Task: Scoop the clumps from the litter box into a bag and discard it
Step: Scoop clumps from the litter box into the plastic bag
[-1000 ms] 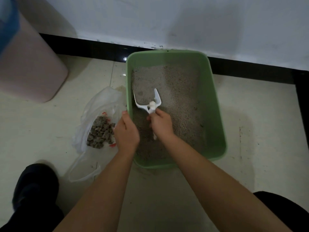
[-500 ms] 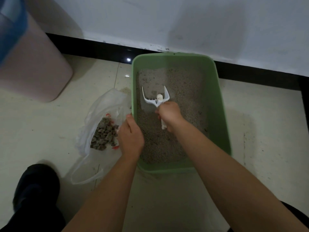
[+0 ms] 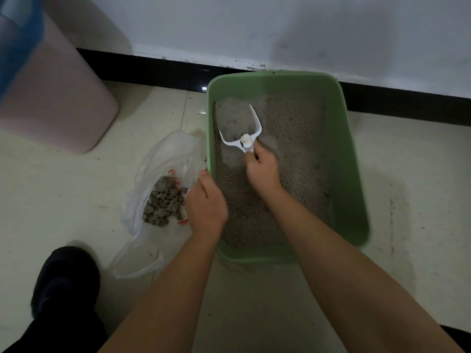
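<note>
A green litter box filled with grey litter stands on the floor against the wall. My right hand grips the handle of a white scoop, whose head lies loaded with litter in the box's far left corner. My left hand holds the box's left rim with curled fingers. Left of the box lies an open clear plastic bag with a pile of grey clumps inside.
A pink bin with a blue liner stands at the far left. A black skirting strip runs along the white wall behind the box. My dark shoe rests on the pale tiled floor at the near left.
My right hand has pushed the scoop away from me, from the box's middle toward its far left corner. My left hand has stayed on the rim.
</note>
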